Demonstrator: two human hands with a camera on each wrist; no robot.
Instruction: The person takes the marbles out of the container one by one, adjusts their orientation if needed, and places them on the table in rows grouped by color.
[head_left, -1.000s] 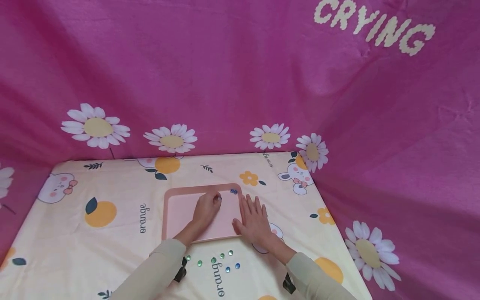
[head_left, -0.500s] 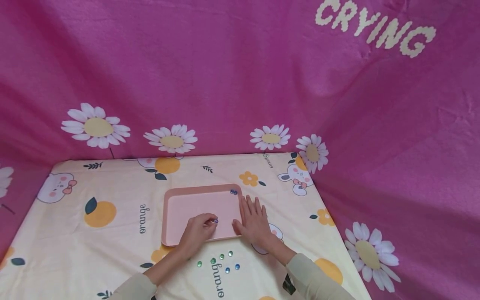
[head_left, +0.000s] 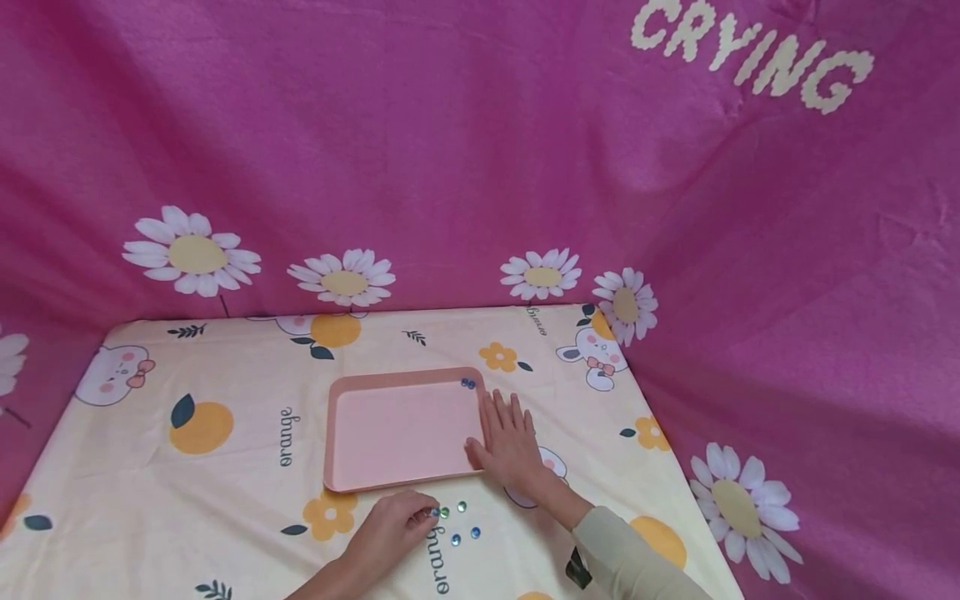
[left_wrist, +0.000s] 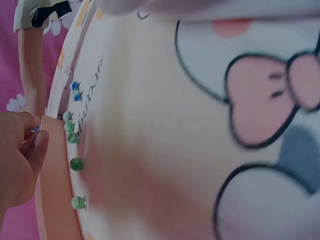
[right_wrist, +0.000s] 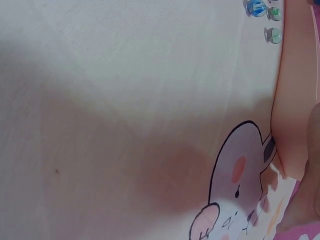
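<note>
My left hand [head_left: 392, 527] pinches a small blue marble [left_wrist: 36, 129] between thumb and fingertips, in front of the pink tray [head_left: 408, 482]. It hangs over the loose marbles on the cloth and covers some of them in the head view. Two blue marbles [head_left: 468, 384] sit in the tray's far right corner. My right hand [head_left: 512, 446] lies with straight fingers along the tray's right side, its thumb at the rim. Near the tray's front edge, green marbles [left_wrist: 76, 164] and two blue marbles [head_left: 466, 536] rest on the cloth.
A cream patterned cloth [head_left: 225, 517] with oranges and rabbits covers the table. Pink fabric [head_left: 450, 150] printed with daisies rises behind it and on both sides.
With the blue marble in its fingers, my left hand has drawn back from above the tray, toward me, to the marbles in front. My right hand has stayed in place.
</note>
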